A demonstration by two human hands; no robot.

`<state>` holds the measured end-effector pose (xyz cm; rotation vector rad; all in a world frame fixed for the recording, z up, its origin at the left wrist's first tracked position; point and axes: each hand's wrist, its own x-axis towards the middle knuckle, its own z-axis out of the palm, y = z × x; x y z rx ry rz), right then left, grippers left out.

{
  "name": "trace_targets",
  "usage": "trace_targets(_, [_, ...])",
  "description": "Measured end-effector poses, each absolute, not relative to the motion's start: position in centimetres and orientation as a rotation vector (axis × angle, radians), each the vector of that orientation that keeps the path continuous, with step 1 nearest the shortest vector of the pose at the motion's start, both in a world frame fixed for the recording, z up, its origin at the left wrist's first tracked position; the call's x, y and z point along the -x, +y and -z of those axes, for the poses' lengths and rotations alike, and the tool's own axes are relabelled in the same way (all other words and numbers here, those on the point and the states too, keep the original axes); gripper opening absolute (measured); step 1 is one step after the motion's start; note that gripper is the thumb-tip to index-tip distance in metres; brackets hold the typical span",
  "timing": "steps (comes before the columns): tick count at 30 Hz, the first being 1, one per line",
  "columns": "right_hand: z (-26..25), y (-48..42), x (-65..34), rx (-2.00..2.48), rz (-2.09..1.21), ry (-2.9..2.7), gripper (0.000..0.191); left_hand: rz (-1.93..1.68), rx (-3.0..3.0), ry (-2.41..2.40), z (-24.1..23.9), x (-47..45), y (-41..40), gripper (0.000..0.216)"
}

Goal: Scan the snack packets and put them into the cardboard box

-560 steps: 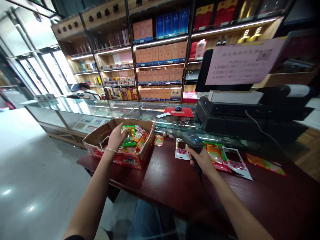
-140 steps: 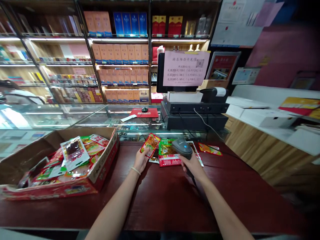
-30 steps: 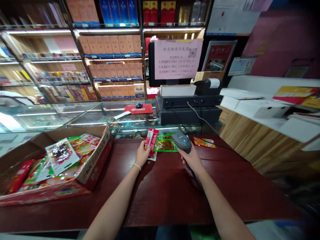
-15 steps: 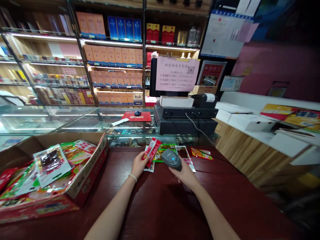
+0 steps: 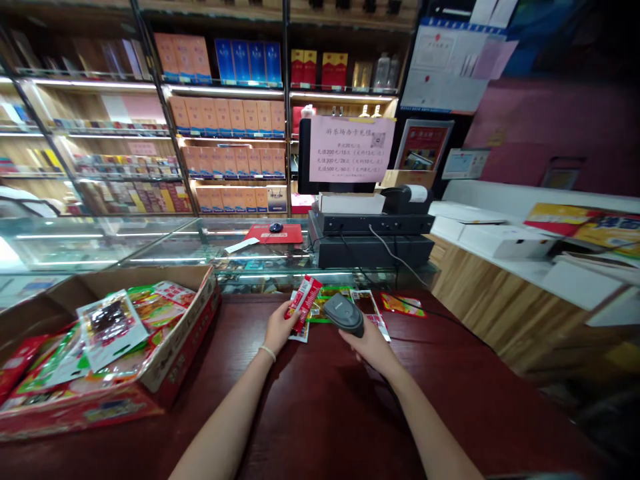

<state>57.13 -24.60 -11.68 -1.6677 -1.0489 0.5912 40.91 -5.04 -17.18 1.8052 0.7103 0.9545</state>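
Note:
My left hand (image 5: 279, 327) is closed on a narrow red snack packet (image 5: 305, 301), held tilted above the dark red counter (image 5: 320, 413). My right hand (image 5: 371, 345) grips a dark barcode scanner (image 5: 343, 313), its head turned toward the red packet and close beside it. Behind both hands several snack packets (image 5: 360, 303) lie flat on the counter, one orange-red packet (image 5: 401, 305) furthest right. A scanner cable (image 5: 450, 320) runs off to the right.
An open cardboard box (image 5: 180, 333) full of snack packets sits at the left of the counter. A glass display case (image 5: 150, 243) lies beyond, with a red mouse pad and mouse (image 5: 274, 230). A black till with monitor and pink notice (image 5: 350, 150) stands behind. Stocked shelves fill the back wall.
Over the last second the scanner has swung left, closer to the red packet. The packet has tilted slightly. The view has shifted a little upward.

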Motion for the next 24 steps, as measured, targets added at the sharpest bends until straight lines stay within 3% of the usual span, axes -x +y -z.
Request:
trace_targets(5, [11.2,-24.5,-57.0,1.683,-0.562,-1.041,0.028,-1.001,-1.894,0.843,17.0,-40.8,-5.5,0.035])
trace_targets(12, [9.4,-23.7,-55.9,1.603,-0.504,-0.950,0.032,-0.996,-1.960,0.917,15.2,-39.6,-6.9,0.023])
trace_targets(18, [7.1,-23.5,-52.9,1.580,-0.489,-0.988,0.034,-1.094,-2.058,0.934,8.8,-34.6,-7.8,0.023])
trace_targets(24, [7.1,-21.2,-49.8,1.549,-0.551,-1.090,0.038,-1.198,-2.329,1.177,2.9,-21.8,-5.9,0.025])
